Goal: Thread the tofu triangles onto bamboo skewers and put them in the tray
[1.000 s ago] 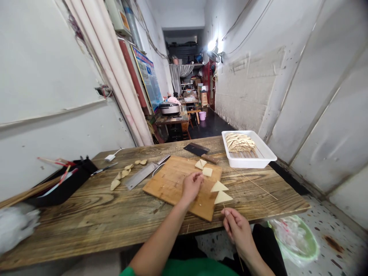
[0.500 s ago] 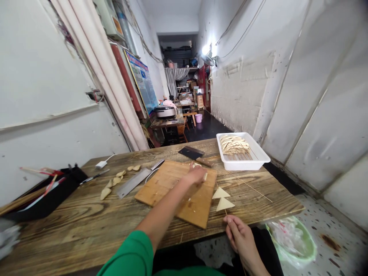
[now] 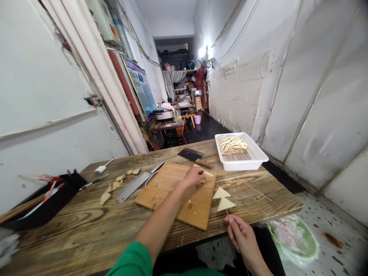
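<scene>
My left hand (image 3: pixel 194 176) reaches over the wooden cutting board (image 3: pixel 172 190) and pinches a pale tofu piece (image 3: pixel 207 174) at the board's far right corner. My right hand (image 3: pixel 240 234) is closed on a thin bamboo skewer (image 3: pixel 227 212) at the table's near edge. Two pale tofu triangles (image 3: pixel 223 198) are threaded on that skewer and rest on the table beside the board.
A white tray (image 3: pixel 257 158) with several finished skewers stands at the far right. A cleaver (image 3: pixel 193 156) lies behind the board, a flat steel blade (image 3: pixel 133 185) and tofu scraps (image 3: pixel 110 187) to its left. A black holder (image 3: pixel 43 205) with skewers sits far left. A green bin (image 3: pixel 296 241) stands below.
My left hand has moved from the middle of the board to its far right corner and closed on a tofu piece. The right hand has stayed put with the skewer.
</scene>
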Demonstrator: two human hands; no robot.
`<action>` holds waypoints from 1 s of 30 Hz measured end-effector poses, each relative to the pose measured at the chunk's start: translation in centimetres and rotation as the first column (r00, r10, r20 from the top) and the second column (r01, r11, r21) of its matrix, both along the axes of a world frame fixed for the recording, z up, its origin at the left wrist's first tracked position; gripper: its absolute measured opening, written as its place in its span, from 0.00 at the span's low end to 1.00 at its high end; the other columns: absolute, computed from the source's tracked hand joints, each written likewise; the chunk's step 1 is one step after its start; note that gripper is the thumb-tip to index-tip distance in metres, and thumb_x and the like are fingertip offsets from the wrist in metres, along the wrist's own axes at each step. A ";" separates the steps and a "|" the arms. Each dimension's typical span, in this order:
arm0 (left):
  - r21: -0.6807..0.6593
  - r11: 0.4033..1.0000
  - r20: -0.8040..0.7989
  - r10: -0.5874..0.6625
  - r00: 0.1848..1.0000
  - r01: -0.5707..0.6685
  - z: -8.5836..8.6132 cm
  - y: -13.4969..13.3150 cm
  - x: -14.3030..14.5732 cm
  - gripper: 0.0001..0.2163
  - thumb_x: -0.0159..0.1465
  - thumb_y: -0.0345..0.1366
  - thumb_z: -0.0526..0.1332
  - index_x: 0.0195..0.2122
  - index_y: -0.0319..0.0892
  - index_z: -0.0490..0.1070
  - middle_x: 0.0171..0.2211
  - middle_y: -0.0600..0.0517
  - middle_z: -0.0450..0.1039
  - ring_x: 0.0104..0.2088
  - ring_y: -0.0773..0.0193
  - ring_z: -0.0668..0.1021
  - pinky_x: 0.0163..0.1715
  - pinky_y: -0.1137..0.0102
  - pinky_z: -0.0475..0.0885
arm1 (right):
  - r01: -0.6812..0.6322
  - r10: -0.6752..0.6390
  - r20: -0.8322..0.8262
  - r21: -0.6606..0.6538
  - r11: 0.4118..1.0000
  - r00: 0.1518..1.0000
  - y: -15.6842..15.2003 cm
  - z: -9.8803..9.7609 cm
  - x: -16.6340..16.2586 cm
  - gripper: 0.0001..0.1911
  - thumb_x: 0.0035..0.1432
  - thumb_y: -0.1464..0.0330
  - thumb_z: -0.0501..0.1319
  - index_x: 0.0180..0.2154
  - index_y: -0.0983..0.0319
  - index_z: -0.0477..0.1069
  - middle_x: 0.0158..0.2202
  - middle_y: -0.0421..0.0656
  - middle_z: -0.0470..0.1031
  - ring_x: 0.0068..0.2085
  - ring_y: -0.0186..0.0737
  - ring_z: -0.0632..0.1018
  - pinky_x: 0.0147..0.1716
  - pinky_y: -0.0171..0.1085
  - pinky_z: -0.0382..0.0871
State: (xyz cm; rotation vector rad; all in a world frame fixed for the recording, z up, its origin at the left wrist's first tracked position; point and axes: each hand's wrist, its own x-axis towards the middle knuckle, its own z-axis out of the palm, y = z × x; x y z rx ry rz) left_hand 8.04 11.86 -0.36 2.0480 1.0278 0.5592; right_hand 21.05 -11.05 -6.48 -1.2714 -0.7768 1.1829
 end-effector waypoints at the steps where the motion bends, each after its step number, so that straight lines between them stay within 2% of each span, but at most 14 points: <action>1: -0.067 0.998 0.073 0.023 0.997 -0.018 -0.1 -0.6 -0.4 0.09 0.53 0.38 0.60 0.26 0.37 0.71 0.23 0.51 0.69 0.26 0.67 0.70 0.27 0.74 0.63 | -0.003 0.002 0.022 0.017 1.000 1.000 -0.1 0.0 -0.1 0.23 0.51 0.50 0.58 0.35 0.64 0.67 0.13 0.30 0.57 0.12 0.22 0.52 0.10 0.25 0.42; 3: -0.318 0.948 0.295 0.126 0.947 -0.027 -0.3 -1.8 -1.2 0.11 0.56 0.38 0.59 0.34 0.35 0.71 0.27 0.49 0.71 0.23 0.70 0.70 0.21 0.77 0.61 | -0.024 0.021 0.070 0.055 0.998 0.997 -0.2 0.0 -0.3 0.22 0.52 0.51 0.58 0.35 0.64 0.67 0.13 0.31 0.58 0.12 0.23 0.54 0.11 0.25 0.43; 4: -0.473 0.881 0.404 0.219 0.888 -0.003 -0.3 -2.5 -1.6 0.11 0.56 0.37 0.60 0.35 0.35 0.70 0.29 0.48 0.72 0.22 0.72 0.69 0.19 0.79 0.60 | -0.042 0.036 0.091 0.065 0.997 0.995 -0.2 0.1 -0.5 0.21 0.53 0.51 0.57 0.35 0.64 0.67 0.13 0.31 0.59 0.13 0.23 0.55 0.12 0.26 0.44; 6: -0.711 0.698 0.514 0.427 0.744 0.090 -0.1 -3.9 -2.2 0.10 0.54 0.34 0.62 0.35 0.34 0.70 0.31 0.46 0.73 0.20 0.75 0.69 0.17 0.81 0.59 | -0.083 0.073 0.125 0.076 0.994 0.990 -0.3 0.3 -1.0 0.20 0.55 0.52 0.56 0.35 0.64 0.67 0.13 0.31 0.59 0.13 0.24 0.56 0.12 0.26 0.45; 7: -0.772 0.623 0.515 0.500 0.696 0.124 0.0 -4.6 -2.5 0.09 0.55 0.32 0.62 0.35 0.33 0.70 0.32 0.45 0.73 0.21 0.76 0.70 0.17 0.81 0.61 | -0.105 0.093 0.139 0.080 0.991 0.986 -0.2 0.5 -1.3 0.20 0.55 0.52 0.56 0.35 0.64 0.68 0.13 0.31 0.59 0.13 0.24 0.56 0.12 0.26 0.46; 9: -0.844 0.512 0.482 0.596 0.642 0.158 0.4 -5.7 -2.9 0.07 0.57 0.30 0.61 0.35 0.31 0.70 0.32 0.44 0.74 0.24 0.73 0.73 0.22 0.80 0.68 | -0.139 0.123 0.162 0.091 0.986 0.979 -0.2 0.9 -1.8 0.20 0.56 0.52 0.56 0.34 0.64 0.68 0.13 0.31 0.59 0.13 0.25 0.57 0.13 0.26 0.48; 12: -0.888 0.425 0.437 0.664 0.607 0.174 0.9 -6.9 -3.4 0.07 0.58 0.30 0.59 0.36 0.30 0.70 0.32 0.42 0.74 0.29 0.67 0.77 0.32 0.73 0.73 | -0.163 0.147 0.175 0.084 0.983 0.973 -0.1 1.3 -2.4 0.20 0.56 0.52 0.55 0.34 0.64 0.68 0.13 0.31 0.58 0.13 0.25 0.56 0.13 0.26 0.47; 14: -0.896 0.410 0.427 0.690 0.585 0.171 1.0 -7.3 -3.6 0.07 0.58 0.30 0.59 0.36 0.31 0.70 0.32 0.41 0.74 0.31 0.64 0.78 0.35 0.71 0.74 | -0.174 0.161 0.173 0.063 0.983 0.972 0.0 1.5 -2.6 0.21 0.55 0.52 0.55 0.35 0.64 0.68 0.12 0.31 0.58 0.13 0.25 0.55 0.12 0.26 0.46; 17: -0.891 0.426 0.436 0.699 0.567 0.160 1.0 -7.4 -3.8 0.06 0.58 0.29 0.59 0.35 0.31 0.69 0.33 0.39 0.75 0.33 0.62 0.78 0.37 0.69 0.74 | -0.183 0.174 0.173 0.039 0.982 0.969 -0.2 1.8 -2.8 0.22 0.55 0.51 0.55 0.35 0.64 0.68 0.12 0.31 0.58 0.12 0.25 0.55 0.11 0.26 0.45; 30: -0.874 0.460 0.459 0.669 0.585 0.159 1.0 -7.8 -3.9 0.07 0.58 0.28 0.59 0.37 0.31 0.69 0.33 0.40 0.75 0.33 0.62 0.78 0.37 0.69 0.74 | -0.172 0.165 0.158 0.026 0.985 0.973 -0.1 2.1 -2.9 0.23 0.53 0.50 0.56 0.34 0.66 0.68 0.11 0.30 0.57 0.12 0.24 0.55 0.12 0.26 0.46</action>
